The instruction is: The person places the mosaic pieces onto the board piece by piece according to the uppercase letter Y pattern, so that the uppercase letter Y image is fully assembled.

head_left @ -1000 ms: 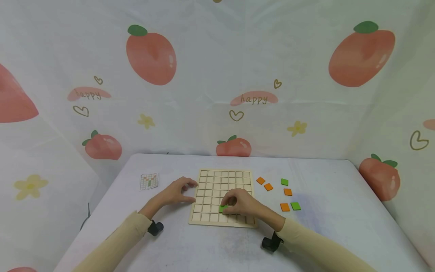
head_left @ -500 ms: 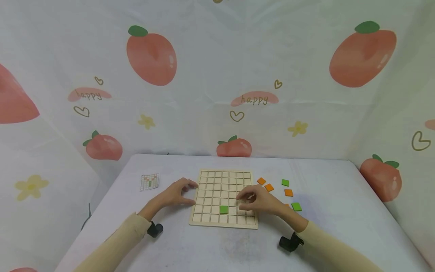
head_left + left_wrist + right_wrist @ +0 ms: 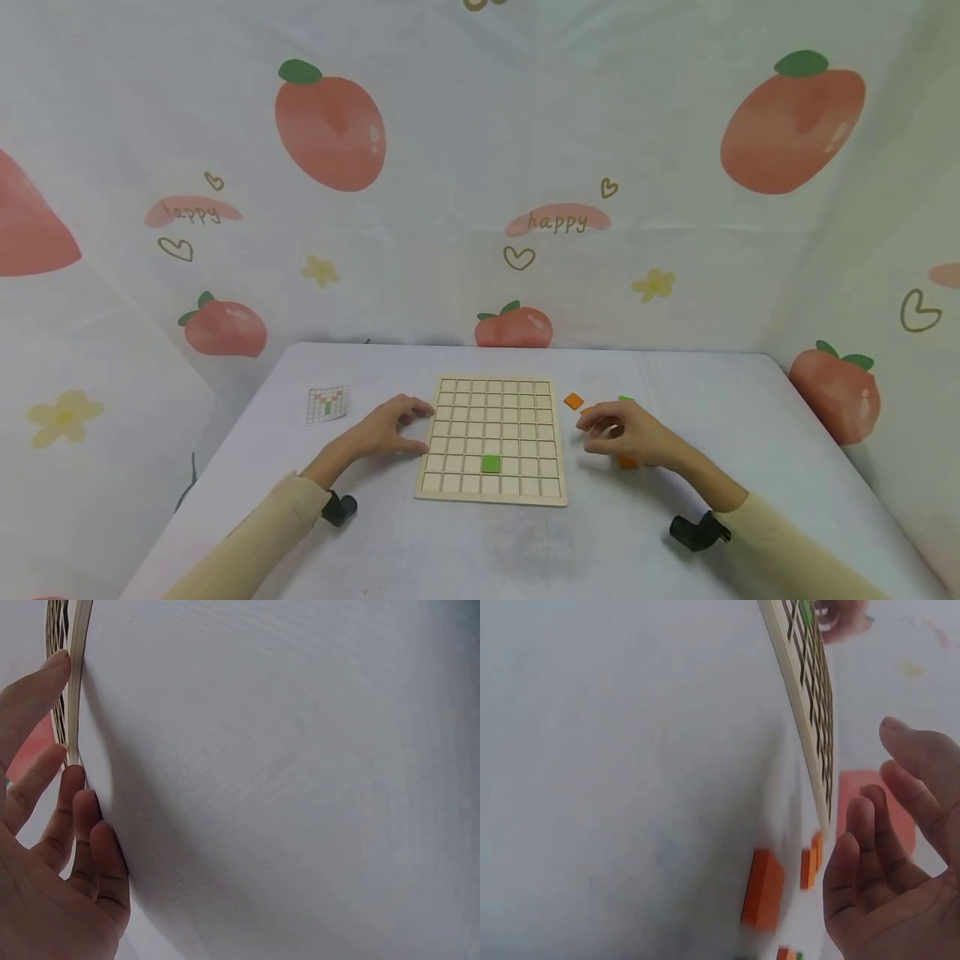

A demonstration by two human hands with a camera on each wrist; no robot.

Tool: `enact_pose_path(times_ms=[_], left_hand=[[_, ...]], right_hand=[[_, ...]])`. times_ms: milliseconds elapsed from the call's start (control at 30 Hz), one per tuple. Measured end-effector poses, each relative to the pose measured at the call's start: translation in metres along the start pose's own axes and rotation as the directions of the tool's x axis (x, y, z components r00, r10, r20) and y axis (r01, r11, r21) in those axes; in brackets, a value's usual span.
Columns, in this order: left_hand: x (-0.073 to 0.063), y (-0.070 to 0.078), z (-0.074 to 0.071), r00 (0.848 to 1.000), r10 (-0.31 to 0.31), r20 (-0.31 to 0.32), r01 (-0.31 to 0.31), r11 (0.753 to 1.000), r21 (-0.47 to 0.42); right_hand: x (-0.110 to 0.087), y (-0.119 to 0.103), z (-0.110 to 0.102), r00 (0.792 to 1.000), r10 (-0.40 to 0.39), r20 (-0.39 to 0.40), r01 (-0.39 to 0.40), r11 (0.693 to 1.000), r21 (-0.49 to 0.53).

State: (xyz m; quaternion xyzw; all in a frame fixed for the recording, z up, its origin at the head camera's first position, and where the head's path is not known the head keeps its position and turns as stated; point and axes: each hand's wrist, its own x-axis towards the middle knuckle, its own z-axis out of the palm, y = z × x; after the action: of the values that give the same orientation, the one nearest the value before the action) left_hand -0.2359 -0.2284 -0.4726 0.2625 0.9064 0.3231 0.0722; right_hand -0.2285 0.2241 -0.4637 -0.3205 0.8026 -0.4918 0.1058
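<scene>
A square-celled wooden grid board (image 3: 459, 429) lies mid-table, with one green tile (image 3: 491, 464) seated in a cell near its front edge. At the board's left side rests my left hand (image 3: 384, 429), thumb and fingertips against the edge; the left wrist view shows its fingers (image 3: 109, 859) loosely bent there. My right hand (image 3: 637, 435) hovers right of the board over the loose tiles, fingers relaxed, holding nothing. Below it, an orange tile (image 3: 628, 462) is partly covered by the hand. Another orange tile (image 3: 573, 402) and a green tile (image 3: 627, 399) show beyond it.
A small card with a coloured grid pattern (image 3: 327, 405) lies at the back left of the white table (image 3: 465, 550). In the right wrist view, an orange tile (image 3: 763, 891) is near the hand. A patterned cloth (image 3: 435, 167) hangs behind the table.
My right hand has let go of the green tile, leaving it in the board, and has moved right, off the board, to above the loose tiles. My left hand has stayed at the board's edge.
</scene>
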Motion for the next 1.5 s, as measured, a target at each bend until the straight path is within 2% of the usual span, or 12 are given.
enact_pose_path(times_ms=[433,800,933,1267,1500], left_hand=[[0.002,-0.006,0.000,1.000,-0.015,0.004,0.015,1.000,-0.002],[0.003,-0.009,0.000,1.000,-0.021,0.006,0.021,1.000,0.003],[0.003,-0.012,0.001,1.000,-0.009,0.003,0.009,1.000,0.000],[0.004,-0.010,0.000,1.000,0.004,0.003,-0.004,1.000,-0.012],[0.005,-0.007,0.000,1.000,-0.014,0.002,0.014,1.000,-0.006]], right_hand=[[-0.037,0.016,-0.036,0.997,0.062,-0.045,-0.064,0.996,-0.068],[-0.056,0.025,-0.054,0.997,0.052,-0.059,-0.058,0.992,-0.115],[-0.059,0.027,-0.058,0.997,0.047,-0.053,-0.053,0.992,-0.118],[-0.065,0.028,-0.058,0.994,0.105,-0.014,-0.106,0.993,-0.060],[-0.065,0.031,-0.053,0.992,0.116,-0.051,-0.122,0.983,-0.134]])
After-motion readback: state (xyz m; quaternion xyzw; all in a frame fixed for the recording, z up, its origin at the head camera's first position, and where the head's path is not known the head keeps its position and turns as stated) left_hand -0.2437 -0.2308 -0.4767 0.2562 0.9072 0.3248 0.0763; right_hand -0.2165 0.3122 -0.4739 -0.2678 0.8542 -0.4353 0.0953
